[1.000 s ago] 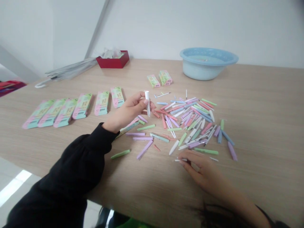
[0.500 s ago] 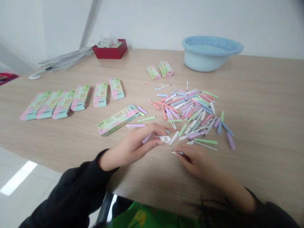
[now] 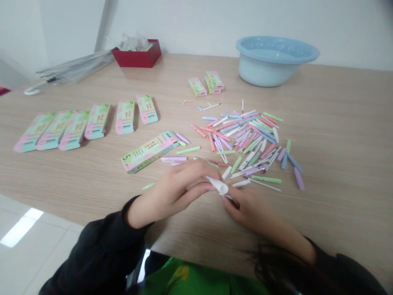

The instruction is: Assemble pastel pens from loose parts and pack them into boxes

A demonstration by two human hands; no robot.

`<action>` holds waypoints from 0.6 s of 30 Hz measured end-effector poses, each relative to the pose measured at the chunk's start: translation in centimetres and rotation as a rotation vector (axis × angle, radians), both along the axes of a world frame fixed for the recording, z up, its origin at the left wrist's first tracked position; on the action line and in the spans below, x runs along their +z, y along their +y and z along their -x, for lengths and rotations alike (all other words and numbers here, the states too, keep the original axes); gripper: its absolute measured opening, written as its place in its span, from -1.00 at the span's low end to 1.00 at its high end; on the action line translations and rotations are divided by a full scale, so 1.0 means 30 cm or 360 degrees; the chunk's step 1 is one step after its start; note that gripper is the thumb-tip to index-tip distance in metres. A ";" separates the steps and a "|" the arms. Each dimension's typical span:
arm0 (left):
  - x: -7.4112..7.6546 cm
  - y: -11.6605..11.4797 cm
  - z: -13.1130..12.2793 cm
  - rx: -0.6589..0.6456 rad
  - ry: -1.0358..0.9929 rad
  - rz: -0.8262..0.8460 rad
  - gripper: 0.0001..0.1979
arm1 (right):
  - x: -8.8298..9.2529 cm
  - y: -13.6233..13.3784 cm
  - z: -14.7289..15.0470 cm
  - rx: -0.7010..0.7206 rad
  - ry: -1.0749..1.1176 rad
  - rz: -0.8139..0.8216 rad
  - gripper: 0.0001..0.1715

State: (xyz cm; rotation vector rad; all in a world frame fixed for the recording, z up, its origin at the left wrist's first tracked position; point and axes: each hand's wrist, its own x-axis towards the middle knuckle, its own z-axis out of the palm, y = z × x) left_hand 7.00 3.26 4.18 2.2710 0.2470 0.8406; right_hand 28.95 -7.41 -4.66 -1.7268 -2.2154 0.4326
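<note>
My left hand (image 3: 181,188) pinches a white hollow pen barrel (image 3: 217,185) between thumb and fingers, its open end facing right and toward me. Close beside it, my right hand (image 3: 253,207) is closed on a thin white pen refill (image 3: 226,196), most of which is hidden by the fingers. The refill's visible end is just below the barrel's mouth; I cannot tell whether they touch. Past both hands lies a loose heap of pastel pen parts (image 3: 246,159), with barrels, caps and refills mixed. A white pen part (image 3: 241,183) lies right by my right fingers.
An upturned-end pastel box (image 3: 150,151) lies left of the heap, with several similar boxes (image 3: 97,121) in a row farther left. Smaller boxes (image 3: 197,87) sit at the back. Behind stand a blue basin (image 3: 260,69), a red box (image 3: 135,59) and a clear umbrella (image 3: 80,67).
My left hand has moved right with the white barrel, bringing it up to my right hand. The barrel shows more of its length. My right hand stays nearly in place with the refill.
</note>
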 end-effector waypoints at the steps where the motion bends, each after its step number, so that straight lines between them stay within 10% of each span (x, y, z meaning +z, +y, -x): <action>1: -0.003 -0.001 -0.001 -0.0004 0.0002 0.0003 -0.90 | 0.004 0.000 0.001 -0.0012 -0.0004 0.0012 -0.74; 18: -0.038 0.004 -0.017 0.0130 0.0053 -0.0120 -0.79 | 0.039 0.010 -0.004 -0.0320 0.0217 0.0236 -0.80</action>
